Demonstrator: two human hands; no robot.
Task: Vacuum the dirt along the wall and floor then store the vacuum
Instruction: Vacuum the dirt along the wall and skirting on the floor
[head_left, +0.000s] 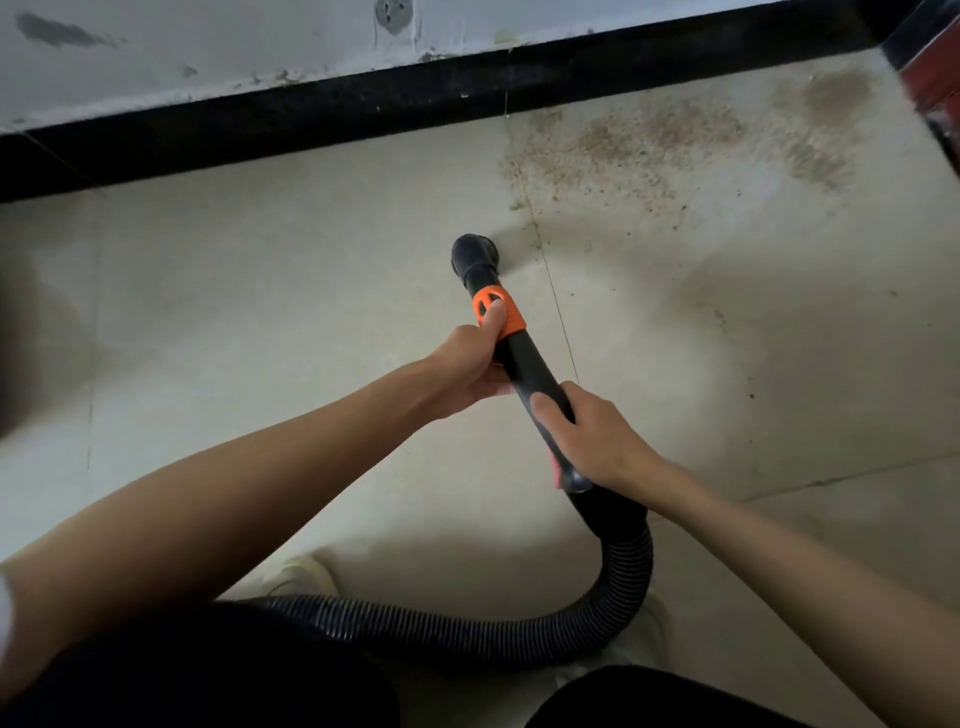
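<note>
On the pale tiled floor (260, 322), in the single head view, a rigid black vacuum wand with an orange collar (519, 358) slants from near right to far left, its round black nozzle (475, 254) set down on the tile beside a thin grout line (558, 306). The left hand (470, 364) wraps the wand just behind the collar, thumb laid forward onto the orange plastic, a forward hold that probably serves to steer and press the nozzle flat. The right hand (592, 434) curls round the near end of the wand where it meets the ribbed black flexible hose (519, 631), likely bearing the weight and pushing. The hose loops down and away to the near left, past a pale shoe (306, 574), so it trails behind the work instead of crossing it. To the far right of the nozzle lies a broad scatter of brownish dirt (670, 135), thickest close to the black skirting strip (363, 106) at the foot of the scuffed white wall (208, 41); the nozzle sits at the near left fringe of it, with most of the patch apparently not yet swept. A red and black object (930, 78) shows at the far right edge, too cropped to identify. Vacuuming looks well short of done, and storing has not begun.
</note>
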